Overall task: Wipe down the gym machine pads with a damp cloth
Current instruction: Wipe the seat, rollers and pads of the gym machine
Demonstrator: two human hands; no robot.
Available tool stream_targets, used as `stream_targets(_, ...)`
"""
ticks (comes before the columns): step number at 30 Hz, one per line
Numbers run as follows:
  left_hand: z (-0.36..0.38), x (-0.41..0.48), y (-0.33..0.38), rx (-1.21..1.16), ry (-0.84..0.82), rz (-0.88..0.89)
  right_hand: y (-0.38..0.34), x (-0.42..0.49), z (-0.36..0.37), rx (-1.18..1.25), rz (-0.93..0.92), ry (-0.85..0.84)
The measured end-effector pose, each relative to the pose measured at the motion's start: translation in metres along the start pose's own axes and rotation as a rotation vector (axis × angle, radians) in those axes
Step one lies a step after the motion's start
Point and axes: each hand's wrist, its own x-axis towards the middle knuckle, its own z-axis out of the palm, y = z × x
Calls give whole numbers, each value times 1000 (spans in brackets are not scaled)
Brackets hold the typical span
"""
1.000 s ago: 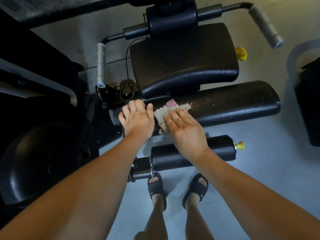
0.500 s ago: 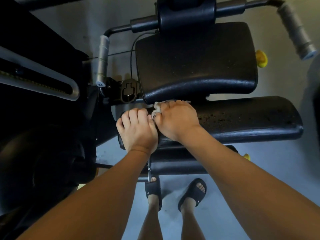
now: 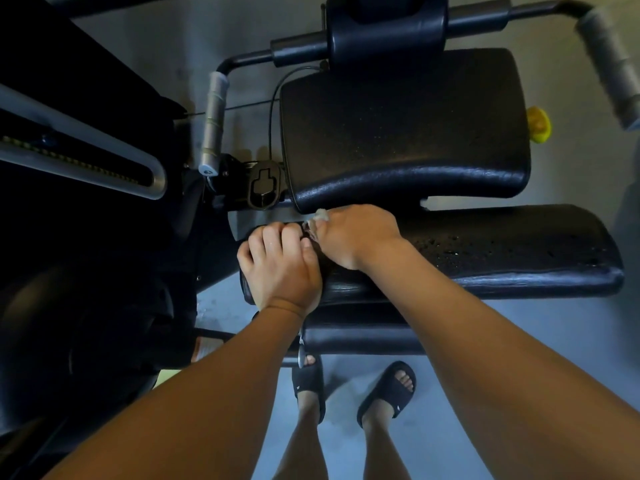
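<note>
A long black pad [image 3: 502, 251] lies across the middle of the view, speckled with water drops. My right hand [image 3: 353, 235] is at the pad's far left part, fingers curled round a pale cloth [image 3: 317, 220], of which only a small scrap shows. My left hand [image 3: 280, 268] sits on the pad's left end with its fingers bent over the far edge. The two hands touch. Behind them stands a larger black seat pad [image 3: 401, 129]. A black roller pad [image 3: 360, 337] lies below the long pad, mostly hidden by my arms.
Two grey handle grips [image 3: 213, 123] [image 3: 611, 64] flank the seat pad on a black bar. A yellow knob [image 3: 538, 124] sticks out at the seat's right. The dark machine frame [image 3: 79, 161] fills the left. My feet in black slides [image 3: 386, 393] stand on the grey floor.
My right hand went from lying flat on the spread cloth to bunching it up at the pad's far edge. The view has come closer to the machine.
</note>
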Motion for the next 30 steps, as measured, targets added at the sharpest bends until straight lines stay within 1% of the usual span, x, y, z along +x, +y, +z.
stream_targets(2,0,-1,-1,-4,11,0,0,-7,3,2,-17,56)
stream_targets(3,0,0,-1,-6,11,0,0,-6,4,-1,-26,53)
stream_targets(8,2,0,-1,-15,1,7,-4,13,-8,18,84,-143)
stream_targets(10,3,0,-1,-9,15,4,-5,14,-10,23,71,-159)
stream_targets(12,4,-1,-2,-7,24,0,-5,4,-9,29,33,-141)
stream_targets(13,4,-1,-2,-8,27,-4,-4,-3,-8,15,6,-105)
stream_targets(16,4,-2,0,-16,32,-1,-1,-28,-2,-93,-124,77)
stream_targets(17,4,-2,0,-21,29,1,1,-36,1,-136,-150,110)
stream_targets(19,3,-2,-1,-27,29,4,6,-53,7,-184,-177,89)
stream_targets(21,3,-3,-1,-31,32,11,14,-67,10,-178,-201,41)
stream_targets(23,3,-4,-1,-35,32,16,25,-74,6,-189,-155,18)
stream_targets(27,3,-5,-1,-18,43,12,25,-79,1,-265,42,63)
stream_targets(29,3,-6,-2,-17,49,16,12,-84,6,-282,59,71)
stream_targets(30,3,-6,-2,-26,49,19,6,-88,11,-280,24,71)
